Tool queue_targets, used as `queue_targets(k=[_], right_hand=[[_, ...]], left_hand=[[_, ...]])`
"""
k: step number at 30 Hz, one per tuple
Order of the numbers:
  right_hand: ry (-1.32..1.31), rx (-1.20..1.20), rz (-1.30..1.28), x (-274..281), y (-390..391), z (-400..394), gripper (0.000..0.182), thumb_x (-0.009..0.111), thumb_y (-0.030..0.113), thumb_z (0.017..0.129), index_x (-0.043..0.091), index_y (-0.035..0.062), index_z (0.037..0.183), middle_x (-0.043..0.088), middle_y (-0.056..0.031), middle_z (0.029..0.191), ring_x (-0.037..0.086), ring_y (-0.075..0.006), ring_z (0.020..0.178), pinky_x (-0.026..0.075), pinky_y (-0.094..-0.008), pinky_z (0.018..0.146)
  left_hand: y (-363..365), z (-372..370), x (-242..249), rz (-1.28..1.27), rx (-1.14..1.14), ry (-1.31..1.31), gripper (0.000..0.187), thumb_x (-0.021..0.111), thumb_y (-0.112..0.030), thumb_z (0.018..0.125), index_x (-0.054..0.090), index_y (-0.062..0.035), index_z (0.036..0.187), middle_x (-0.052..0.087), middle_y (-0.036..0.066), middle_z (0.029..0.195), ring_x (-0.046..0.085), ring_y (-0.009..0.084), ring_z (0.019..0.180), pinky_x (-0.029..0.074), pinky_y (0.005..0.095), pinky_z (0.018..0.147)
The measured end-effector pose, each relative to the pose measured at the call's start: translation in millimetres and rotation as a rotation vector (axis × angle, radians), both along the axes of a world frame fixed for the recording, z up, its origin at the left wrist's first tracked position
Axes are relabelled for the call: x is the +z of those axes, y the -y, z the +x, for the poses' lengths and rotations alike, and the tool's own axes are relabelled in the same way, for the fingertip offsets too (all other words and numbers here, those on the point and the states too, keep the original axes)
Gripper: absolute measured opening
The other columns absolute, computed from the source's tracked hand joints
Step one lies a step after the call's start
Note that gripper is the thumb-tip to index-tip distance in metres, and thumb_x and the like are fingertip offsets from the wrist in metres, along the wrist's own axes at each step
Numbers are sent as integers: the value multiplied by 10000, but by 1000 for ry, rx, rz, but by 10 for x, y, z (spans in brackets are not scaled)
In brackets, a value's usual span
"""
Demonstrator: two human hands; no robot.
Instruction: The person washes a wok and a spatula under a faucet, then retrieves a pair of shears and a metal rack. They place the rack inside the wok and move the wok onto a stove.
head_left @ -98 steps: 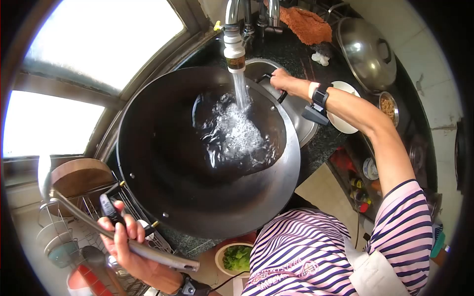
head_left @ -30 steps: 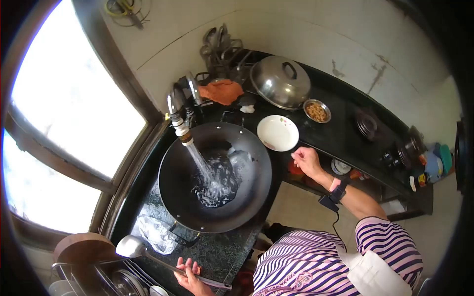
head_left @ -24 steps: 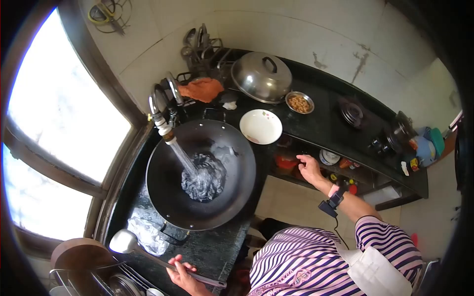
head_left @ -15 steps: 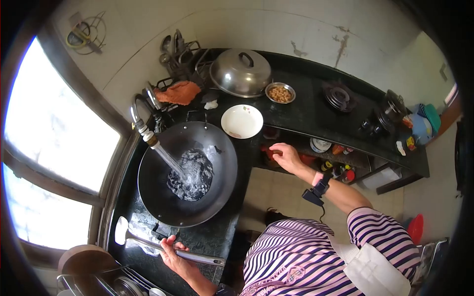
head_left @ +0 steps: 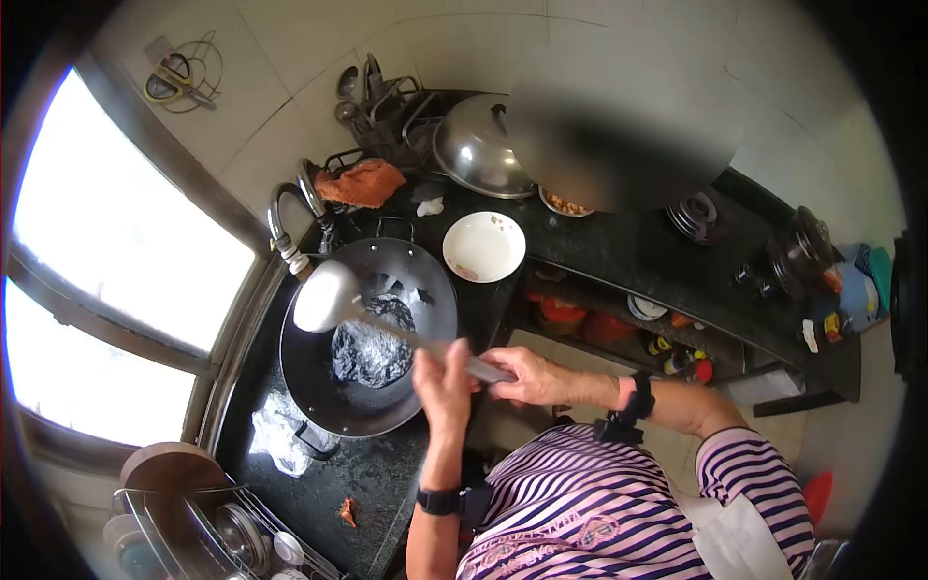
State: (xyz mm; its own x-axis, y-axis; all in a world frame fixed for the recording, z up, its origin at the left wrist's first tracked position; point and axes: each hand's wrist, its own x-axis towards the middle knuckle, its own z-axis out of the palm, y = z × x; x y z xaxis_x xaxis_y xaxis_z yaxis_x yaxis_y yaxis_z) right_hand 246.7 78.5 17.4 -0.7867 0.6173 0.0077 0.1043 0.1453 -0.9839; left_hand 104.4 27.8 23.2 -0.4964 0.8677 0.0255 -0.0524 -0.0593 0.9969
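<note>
Under the running tap [head_left: 280, 227], a large black wok [head_left: 430, 280] holds rippling water. A metal spatula [head_left: 327, 296] is raised over the wok, its broad head near the tap's mouth. Its handle runs to my right hand [head_left: 527, 375], which is closed round the end. My left hand [head_left: 445, 387] is beside the handle, over the wok's right edge, with fingers raised; whether it grips the handle is hard to tell. A white bowl [head_left: 483, 247] with a floral pattern stands right of the wok.
Behind are a domed metal lid [head_left: 474, 145], a partly hidden bowl of brown pieces [head_left: 566, 204] and an orange cloth [head_left: 361, 184]. A dish rack [head_left: 184, 522] stands at lower left. Crumpled plastic [head_left: 280, 435] lies near the wok. A blurred dark patch covers the upper middle.
The spatula has risen from the counter to above the wok. My right hand has come left onto its handle end, and my left hand has moved up and right. The view has shifted slightly.
</note>
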Motion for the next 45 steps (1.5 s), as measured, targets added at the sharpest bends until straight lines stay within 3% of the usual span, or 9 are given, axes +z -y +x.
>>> queue_targets(k=[3, 9, 19, 28, 29, 30, 31, 39, 45], right_hand=[[22, -295, 209, -132, -13, 327, 176, 551, 75, 744, 490, 10, 897, 558, -179, 713, 574, -336, 649, 434, -390, 581], [307, -619, 353, -346, -412, 1087, 190, 597, 143, 773, 468, 23, 845, 553, -177, 655, 572, -370, 624, 419, -424, 541], [374, -1220, 299, -1041, -1814, 1724, 237, 629, 197, 755, 509, 3, 818, 572, -184, 737, 580, -364, 722, 438, -439, 634], [530, -1238, 186, -1882, -2713, 2162, 283, 640, 231, 717, 591, -38, 794, 612, -242, 739, 611, -399, 766, 455, -440, 672], [418, -1277, 367, -2297, -2891, 2274, 223, 629, 162, 762, 497, 26, 645, 476, -35, 478, 489, -151, 379, 357, -322, 373], [425, -1276, 337, -2422, -2962, 2321, 230, 625, 169, 765, 487, 37, 637, 469, -37, 468, 474, -150, 360, 350, -317, 353], [477, -1234, 98, -2126, -2859, 2234, 297, 638, 234, 698, 595, -56, 743, 610, -241, 713, 611, -397, 744, 449, -433, 664], [574, -1025, 67, -2273, -3250, 2514, 376, 653, 256, 669, 643, -64, 866, 646, -222, 895, 622, -348, 821, 459, -392, 751], [1045, -1306, 573, -2099, -3353, 2579, 516, 586, 341, 701, 602, 8, 1095, 604, -199, 1080, 570, -345, 1005, 426, -404, 889]], left_hand=[[-299, 325, 47, -65, -217, -158, 220, 586, -160, 870, 495, 31, 931, 573, 85, 706, 499, 87, 450, 438, 207, 410], [-400, 545, -89, -249, -443, 28, 315, 595, -127, 847, 499, 19, 1110, 602, 77, 870, 572, 108, 656, 491, 225, 563], [863, -44, -812, -379, 322, 348, 277, 561, -179, 886, 503, -46, 1122, 609, 87, 894, 586, 126, 640, 503, 244, 539], [2061, 61, -789, -365, 850, 461, 342, 608, -198, 854, 498, -54, 1144, 609, 91, 915, 593, 143, 656, 512, 259, 549], [2147, 61, -773, -375, 894, 450, 347, 610, -202, 852, 496, -47, 1142, 609, 94, 913, 593, 142, 645, 513, 251, 530], [2218, 60, -755, -366, 921, 451, 351, 611, -203, 852, 495, -45, 1143, 609, 95, 913, 594, 142, 643, 512, 248, 526], [2287, 56, -735, -359, 947, 450, 356, 612, -203, 851, 494, -42, 1145, 608, 96, 914, 594, 142, 641, 512, 246, 523], [2633, -296, -698, -284, 955, 443, 334, 581, -197, 873, 490, -54, 1161, 620, 95, 925, 605, 152, 702, 519, 266, 586], [3015, -631, -360, -229, 1074, 346, 351, 588, -200, 868, 485, -33, 1159, 616, 89, 941, 598, 125, 691, 516, 250, 599]])
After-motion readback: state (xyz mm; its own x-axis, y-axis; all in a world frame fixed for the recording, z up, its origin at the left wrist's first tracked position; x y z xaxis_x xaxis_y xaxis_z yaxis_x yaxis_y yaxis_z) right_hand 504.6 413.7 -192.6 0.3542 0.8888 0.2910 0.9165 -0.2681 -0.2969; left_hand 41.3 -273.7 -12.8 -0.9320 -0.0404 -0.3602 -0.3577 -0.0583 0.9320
